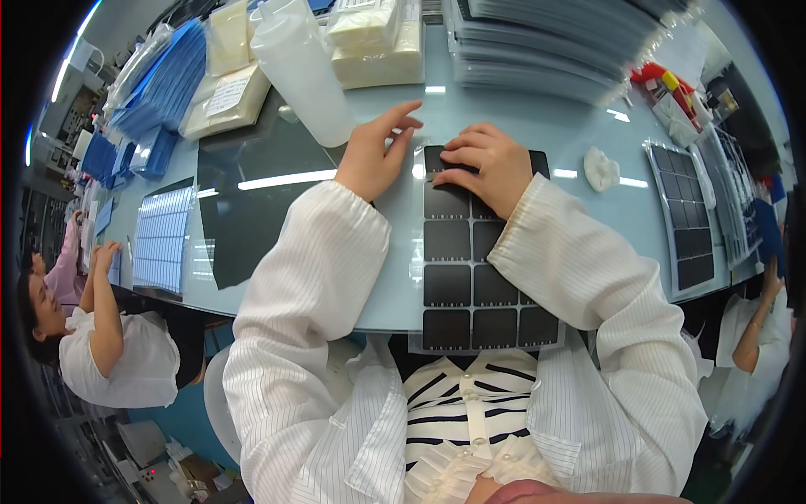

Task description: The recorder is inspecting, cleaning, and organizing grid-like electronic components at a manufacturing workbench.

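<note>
A clear-backed sheet of black rectangular panels [447,241] lies before me, set out in rows, its near end reaching past the table edge. My right hand [491,168] rests over the sheet's far end, fingers bent and thumb apart from them, fingertips on the top-left panels. What lies beneath the palm is hidden. My left hand [376,153] is raised just left of the sheet, thumb and fingers apart, holding nothing. Close behind it stands a translucent white plastic bottle [304,71], tilted in the picture. A large dark flat sheet [260,202] lies to the left.
Crumpled white tissue [601,170] sits right of the sheet, with another black-panel sheet [682,214] beyond. Stacked clear-covered sheets [537,50] and bagged cream packs [382,59] line the back. Blue packets [164,84] and a gridded sheet [164,239] are left. People [117,344] sit on both sides.
</note>
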The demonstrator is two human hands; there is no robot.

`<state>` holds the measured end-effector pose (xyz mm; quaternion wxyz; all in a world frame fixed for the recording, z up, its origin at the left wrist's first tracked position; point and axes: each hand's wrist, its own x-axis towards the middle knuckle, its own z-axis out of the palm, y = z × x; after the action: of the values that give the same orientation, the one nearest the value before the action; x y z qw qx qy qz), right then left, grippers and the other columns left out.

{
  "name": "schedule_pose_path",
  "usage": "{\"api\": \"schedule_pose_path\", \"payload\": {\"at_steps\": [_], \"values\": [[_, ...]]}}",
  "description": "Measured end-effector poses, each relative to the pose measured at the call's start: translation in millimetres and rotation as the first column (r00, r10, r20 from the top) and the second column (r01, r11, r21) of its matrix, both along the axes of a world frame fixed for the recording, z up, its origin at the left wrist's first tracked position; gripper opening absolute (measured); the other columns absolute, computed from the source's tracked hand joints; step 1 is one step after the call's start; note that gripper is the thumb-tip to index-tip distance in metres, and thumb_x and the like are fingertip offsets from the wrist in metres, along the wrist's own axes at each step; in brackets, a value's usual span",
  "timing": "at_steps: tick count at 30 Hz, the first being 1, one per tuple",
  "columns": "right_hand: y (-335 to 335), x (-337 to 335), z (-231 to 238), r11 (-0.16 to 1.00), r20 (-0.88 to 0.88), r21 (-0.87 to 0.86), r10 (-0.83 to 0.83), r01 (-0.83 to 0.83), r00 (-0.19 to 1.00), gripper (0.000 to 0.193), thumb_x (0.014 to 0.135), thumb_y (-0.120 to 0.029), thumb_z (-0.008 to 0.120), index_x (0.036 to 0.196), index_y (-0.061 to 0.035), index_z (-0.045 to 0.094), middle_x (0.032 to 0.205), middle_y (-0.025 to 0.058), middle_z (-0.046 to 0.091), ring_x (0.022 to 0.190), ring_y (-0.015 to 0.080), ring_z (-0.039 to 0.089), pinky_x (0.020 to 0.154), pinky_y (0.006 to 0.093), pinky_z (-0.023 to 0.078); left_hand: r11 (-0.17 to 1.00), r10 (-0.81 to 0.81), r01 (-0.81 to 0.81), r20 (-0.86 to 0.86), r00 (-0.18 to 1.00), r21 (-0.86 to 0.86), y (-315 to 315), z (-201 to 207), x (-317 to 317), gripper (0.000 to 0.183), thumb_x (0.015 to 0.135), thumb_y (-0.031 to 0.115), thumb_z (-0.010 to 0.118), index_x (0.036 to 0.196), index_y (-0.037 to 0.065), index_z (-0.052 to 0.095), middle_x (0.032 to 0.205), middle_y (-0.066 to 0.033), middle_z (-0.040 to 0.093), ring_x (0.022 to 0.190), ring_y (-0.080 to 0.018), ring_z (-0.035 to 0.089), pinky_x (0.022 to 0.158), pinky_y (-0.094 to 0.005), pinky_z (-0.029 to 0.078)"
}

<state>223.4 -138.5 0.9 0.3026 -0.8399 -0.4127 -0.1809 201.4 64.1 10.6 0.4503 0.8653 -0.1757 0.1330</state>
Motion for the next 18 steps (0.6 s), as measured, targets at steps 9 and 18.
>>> {"api": "schedule_pose_path", "payload": {"at_steps": [9, 18], "values": [[0.4, 3.6, 2.2, 1.000, 0.000, -0.013, 0.021, -0.021, 1.000, 0.027, 0.065, -0.026, 0.074, 0.081, -0.0053, 0.069, 0.086, 0.0031, 0.065, 0.093, 0.0207, 0.058, 0.073, 0.0306, 0.050, 0.990, 0.047, -0.075, -0.219, 0.975, -0.120, -0.2, 0.4, -10.6, 0.036, 0.089, 0.001, 0.046, 0.124, 0.009, 0.049, 0.098, -0.0110, 0.065, 0.097, -0.0235, 0.061, 0.084, -0.0310, 0.046], [-6.7, 5.1, 2.1, 0.993, 0.022, -0.098, 0.076, -0.073, 0.997, 0.027, 0.067, -0.025, 0.073, 0.083, -0.0036, 0.067, 0.093, 0.0049, 0.065, 0.101, 0.0238, 0.056, 0.081, 0.0338, 0.048, 0.997, 0.009, -0.003, -0.068, 0.998, 0.079, 3.4, -6.1, -8.2, 0.031, 0.087, 0.002, 0.051, 0.117, 0.008, 0.055, 0.099, -0.0121, 0.063, 0.092, -0.0241, 0.061, 0.083, -0.0317, 0.047]]}}
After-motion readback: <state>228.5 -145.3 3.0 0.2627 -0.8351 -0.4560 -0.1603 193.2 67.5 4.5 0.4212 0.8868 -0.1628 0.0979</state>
